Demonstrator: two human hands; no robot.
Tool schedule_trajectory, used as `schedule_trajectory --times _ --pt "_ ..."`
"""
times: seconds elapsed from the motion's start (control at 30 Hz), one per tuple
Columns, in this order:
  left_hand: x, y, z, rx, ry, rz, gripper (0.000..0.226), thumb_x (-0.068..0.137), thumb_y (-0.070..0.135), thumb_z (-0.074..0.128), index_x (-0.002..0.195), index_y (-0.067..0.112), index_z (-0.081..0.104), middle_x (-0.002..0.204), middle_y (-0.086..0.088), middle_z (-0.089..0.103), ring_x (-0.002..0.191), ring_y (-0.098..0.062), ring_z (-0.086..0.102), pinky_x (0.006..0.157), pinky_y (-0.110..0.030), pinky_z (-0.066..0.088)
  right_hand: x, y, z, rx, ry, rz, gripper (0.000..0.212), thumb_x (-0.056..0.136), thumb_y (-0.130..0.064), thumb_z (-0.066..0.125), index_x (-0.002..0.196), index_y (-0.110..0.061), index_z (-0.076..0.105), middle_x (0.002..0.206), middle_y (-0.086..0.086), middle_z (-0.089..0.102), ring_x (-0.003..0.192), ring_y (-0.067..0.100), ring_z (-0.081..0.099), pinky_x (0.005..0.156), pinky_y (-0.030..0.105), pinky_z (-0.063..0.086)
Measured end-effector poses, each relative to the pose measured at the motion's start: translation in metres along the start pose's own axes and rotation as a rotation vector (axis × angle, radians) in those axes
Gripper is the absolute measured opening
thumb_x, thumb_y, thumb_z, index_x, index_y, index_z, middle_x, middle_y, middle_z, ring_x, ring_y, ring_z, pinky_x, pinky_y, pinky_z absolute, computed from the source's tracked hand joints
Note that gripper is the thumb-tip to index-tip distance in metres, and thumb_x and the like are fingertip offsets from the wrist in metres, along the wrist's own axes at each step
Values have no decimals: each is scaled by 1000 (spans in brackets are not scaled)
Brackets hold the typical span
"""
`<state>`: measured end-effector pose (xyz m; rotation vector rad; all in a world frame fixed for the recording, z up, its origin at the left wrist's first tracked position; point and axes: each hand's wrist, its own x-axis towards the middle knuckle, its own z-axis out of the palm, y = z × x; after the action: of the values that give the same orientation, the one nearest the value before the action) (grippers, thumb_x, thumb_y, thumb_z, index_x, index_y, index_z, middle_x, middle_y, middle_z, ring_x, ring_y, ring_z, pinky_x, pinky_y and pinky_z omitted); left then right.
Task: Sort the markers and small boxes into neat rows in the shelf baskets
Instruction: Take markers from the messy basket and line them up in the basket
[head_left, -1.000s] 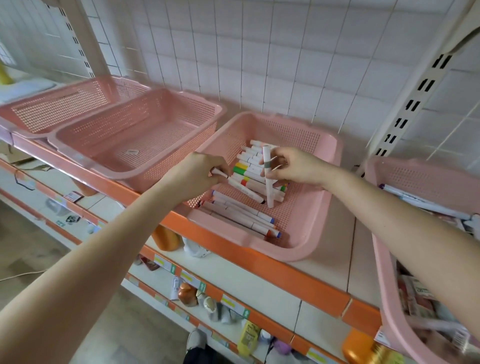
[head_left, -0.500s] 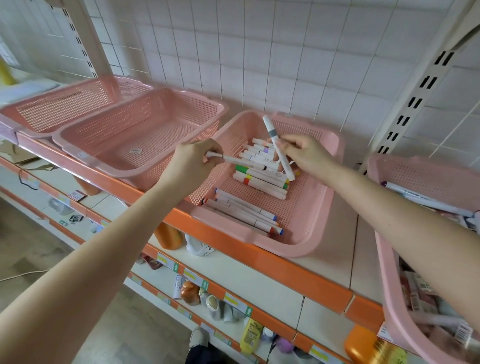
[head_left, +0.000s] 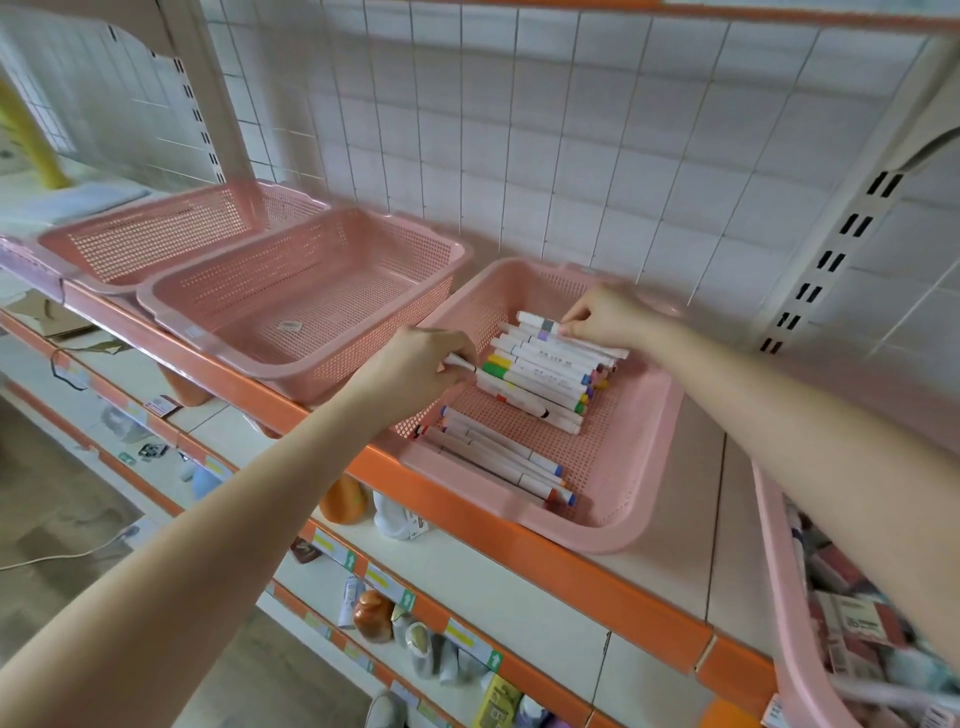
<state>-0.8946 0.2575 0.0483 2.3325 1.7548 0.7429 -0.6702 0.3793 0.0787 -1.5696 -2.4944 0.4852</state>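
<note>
A pink mesh basket (head_left: 631, 493) on the shelf holds white markers in two groups: a back row (head_left: 545, 371) with coloured bands and a front row (head_left: 498, 457) near the rim. My left hand (head_left: 415, 371) reaches over the basket's left wall and grips the end of one marker (head_left: 460, 361). My right hand (head_left: 608, 317) is at the back of the basket and pinches a grey-banded marker (head_left: 537, 325) lying at the far end of the back row.
Two more pink baskets (head_left: 306, 291) (head_left: 156, 239) stand to the left, the nearer one holding only a small label. Another pink basket (head_left: 779, 597) with small boxes is at the right edge. An orange shelf lip (head_left: 467, 514) runs below; lower shelves carry bottles.
The right hand brought the grey-banded marker down from upright in the air to lie flat at the back of the row. The left hand stayed at the basket's left wall with its marker.
</note>
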Motion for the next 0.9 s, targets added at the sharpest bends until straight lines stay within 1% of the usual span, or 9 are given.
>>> schedule_trajectory --times 0.13,0.3,0.4,0.5,0.57,0.63,0.7,0.8,0.9 --pt "-1 0 0 -26 -23 6 9 86 20 67 95 20 66 90 12 63 83 -7 59 79 -32 52 11 -5 24 -75 12 -37 24 87 -21 66 107 -9 72 110 6 70 102 18 62 85 22 42" --pt "0 -1 -1 -36 -14 -12 11 86 23 66 97 22 66 95 9 67 87 -9 60 81 -31 51 11 -11 27 -114 104 -88 24 87 -28 66 103 -10 72 108 6 70 98 20 63 86 29 47" --pt "0 0 -3 -67 52 -14 13 85 21 68 98 18 69 92 5 69 87 -11 60 80 -25 47 -6 -29 21 70 96 -182 35 94 -38 53 98 -9 74 104 8 71 96 24 64 85 31 48" --pt "0 0 -6 -121 104 -50 13 84 21 69 96 18 69 86 11 65 85 -7 58 73 -7 38 -30 -45 18 205 -43 -252 44 97 -42 44 99 -9 73 96 9 71 100 17 63 92 28 45" --pt "0 0 -7 -149 119 -76 12 84 21 70 95 18 69 85 14 62 81 -1 55 69 0 34 -43 -44 19 222 -119 -266 30 97 -35 47 96 -17 71 81 -10 64 83 -3 54 78 11 39" --pt "0 0 -8 -159 128 -85 11 84 20 70 94 17 69 83 15 60 76 7 51 67 3 33 -48 -36 22 243 -138 -247 19 96 -30 53 104 -23 68 84 -16 62 78 -3 53 70 10 40" --pt "1 0 -8 -152 134 -79 12 84 20 70 95 16 69 83 15 60 75 8 51 67 4 32 -47 -27 26 309 -165 -223 25 95 -27 55 116 -18 65 89 -17 66 76 -4 58 67 4 42" --pt "1 1 -7 -108 135 -67 15 87 16 66 101 14 68 89 14 59 81 -3 51 69 6 30 -43 -22 29 402 -154 -219 26 95 -23 54 118 -13 62 81 -15 66 64 -10 58 65 7 46" --pt "1 -1 -4 -56 151 -26 19 87 10 65 106 12 68 98 10 59 86 -5 50 74 2 31 -41 -19 29 441 -126 -237 21 97 -20 51 116 -20 59 81 -9 67 62 -7 58 62 10 47"
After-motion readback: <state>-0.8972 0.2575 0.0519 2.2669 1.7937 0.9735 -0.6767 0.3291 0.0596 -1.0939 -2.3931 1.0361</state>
